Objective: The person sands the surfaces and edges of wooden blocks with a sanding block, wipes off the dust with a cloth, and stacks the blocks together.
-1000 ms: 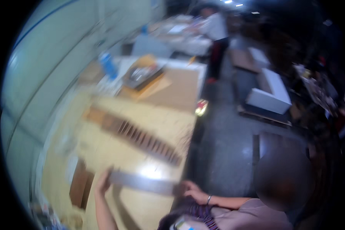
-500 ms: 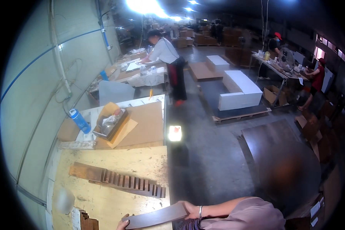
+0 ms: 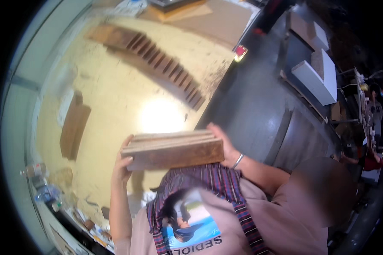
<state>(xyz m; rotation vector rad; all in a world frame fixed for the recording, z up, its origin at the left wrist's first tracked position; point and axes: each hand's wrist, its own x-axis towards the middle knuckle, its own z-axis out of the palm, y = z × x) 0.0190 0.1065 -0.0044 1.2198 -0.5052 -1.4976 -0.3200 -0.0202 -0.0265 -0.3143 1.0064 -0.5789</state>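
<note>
Between my two hands is a short stack of brown wooden boards (image 3: 176, 155), held level in front of my striped apron. Its pale long edges show on top and a dark brown face is toward me. My left hand (image 3: 123, 163) grips the left end, thumb on the near face. At the right end my right hand (image 3: 226, 148), with a bracelet at the wrist, is closed round the boards; some fingers are hidden behind them. Beyond lies a fanned row of similar brown boards (image 3: 157, 59) on a pale yellow tabletop (image 3: 102, 102).
Another small stack of brown boards (image 3: 74, 129) lies at the table's left. Bottles and small clutter (image 3: 47, 191) line the lower left edge. Past the table's right edge is grey floor (image 3: 247, 93), with white blocks (image 3: 317, 80) on a low pallet. A brown cardboard sheet (image 3: 221, 21) lies farther back.
My view has swung down and turned toward my body. The held boards, seen before by one broad face, now show their stacked edges. Both hands still hold the ends.
</note>
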